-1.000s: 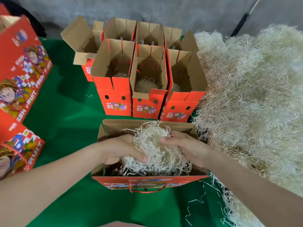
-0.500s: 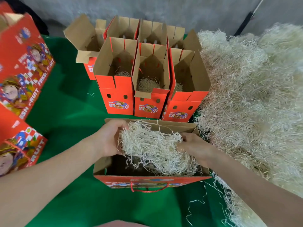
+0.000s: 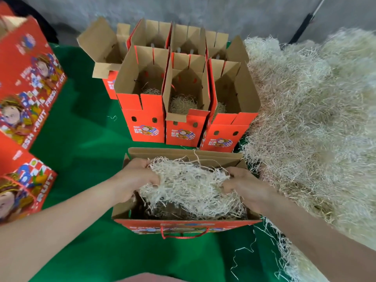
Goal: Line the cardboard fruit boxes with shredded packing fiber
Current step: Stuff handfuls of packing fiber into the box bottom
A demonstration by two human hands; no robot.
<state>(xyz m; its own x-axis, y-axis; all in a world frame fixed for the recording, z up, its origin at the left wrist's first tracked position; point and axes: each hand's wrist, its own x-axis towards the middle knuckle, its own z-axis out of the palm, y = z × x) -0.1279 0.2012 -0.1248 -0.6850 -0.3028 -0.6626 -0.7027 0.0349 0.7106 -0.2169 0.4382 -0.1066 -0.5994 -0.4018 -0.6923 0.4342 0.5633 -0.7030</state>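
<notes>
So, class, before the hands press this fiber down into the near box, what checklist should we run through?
1. The near fruit box is open on top: ok.
2. Both the left hand and right hand grip the fiber wad: ok.
3. Wad sits over the box opening: ok.
4. Box floor fully covered: not ok, a dark gap shows at near left.
5. Supply fiber pile close on the right: ok.
6. The green cloth free of loose strands: not ok.
</notes>
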